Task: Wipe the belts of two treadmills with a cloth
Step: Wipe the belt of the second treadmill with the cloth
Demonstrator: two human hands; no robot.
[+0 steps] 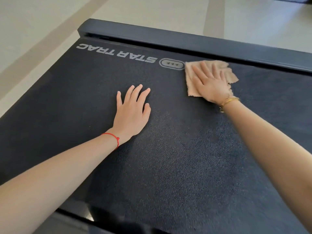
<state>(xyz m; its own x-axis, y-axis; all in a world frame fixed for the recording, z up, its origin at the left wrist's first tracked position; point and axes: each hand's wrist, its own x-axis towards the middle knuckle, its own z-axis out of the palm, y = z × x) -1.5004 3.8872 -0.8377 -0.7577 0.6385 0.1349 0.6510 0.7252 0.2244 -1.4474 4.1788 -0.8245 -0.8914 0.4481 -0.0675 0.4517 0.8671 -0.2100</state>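
Item: treadmill belt (168,149), dark, textured, filling most of the view, with pale floor (42,22) beyond. Far edge bounded by a dark side rail (185,42). Cloth (190,80), tan, frayed at the edges, lying flat on the belt near that rail, just right of the printed logo. Right hand (209,83): open, fingers spread wide, palm pressing the cloth to the belt rather than gripping it; gold bracelet (230,100) at the wrist. Left hand (131,112): open, flat, empty, braced on bare belt well apart from the cloth; red string (113,137) at the wrist. Handling advice, offered as judgement: keep the whole palm over the cloth so no corner folds under; work in overlapping passes across the width, right up to the rail gap; hold the belt from sliding with the braced hand; refold the cloth once soiled. Markings: "STAR TRAC" (116,52) in pale outlined capitals, upside down from this viewpoint; beside it an oval badge (171,64) bearing three small triangles. No other legible writing.
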